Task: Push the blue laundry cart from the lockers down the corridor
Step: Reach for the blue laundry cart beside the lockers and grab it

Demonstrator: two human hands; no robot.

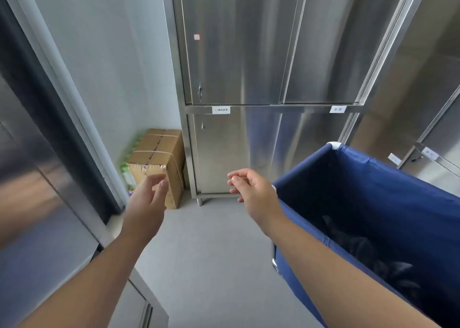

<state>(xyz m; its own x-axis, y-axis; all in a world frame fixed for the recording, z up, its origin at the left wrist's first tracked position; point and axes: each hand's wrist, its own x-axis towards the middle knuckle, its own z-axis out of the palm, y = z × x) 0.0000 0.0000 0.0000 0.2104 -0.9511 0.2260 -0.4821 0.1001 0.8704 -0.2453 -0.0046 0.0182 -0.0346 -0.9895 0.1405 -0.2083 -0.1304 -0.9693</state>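
The blue laundry cart (pixel 388 193) stands at the right, a fabric bin with dark laundry lying at its bottom. Its near-left corner is beside my right wrist. Stainless steel lockers (pixel 249 66) rise straight ahead and continue to the right behind the cart. My right hand (pixel 251 191) hovers in the air just left of the cart's rim, fingers loosely curled and holding nothing. My left hand (pixel 149 198) is raised further left, fingers apart and empty. Neither hand touches the cart.
A taped cardboard box (pixel 159 158) sits on the floor in the corner between the white wall and the lockers, with green-capped bottles beside it. A metal door and frame (pixel 37 178) line the left side. Grey floor (pixel 211 253) stretches between door and cart.
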